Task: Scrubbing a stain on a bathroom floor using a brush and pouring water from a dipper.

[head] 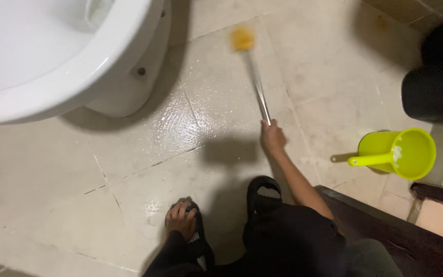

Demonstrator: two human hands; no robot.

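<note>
My right hand (273, 137) is closed around the lower end of a long thin metal handle (259, 87). The handle reaches away from me across the wet floor tiles (180, 123) to a blurred yellow brush head (243, 38), which is close to the base of a white toilet bowl (67, 77). My bare right forearm runs back toward the lower right. My left hand does not show. Two feet in black sandals (262, 191) stand on the tiles below the hand, the left foot (181, 219) with bare toes.
A lime-green plastic jug with a handle (401, 153) stands on the floor at the right. Behind it is a black round container (437, 87). A dark wooden edge (385, 225) runs across the lower right corner.
</note>
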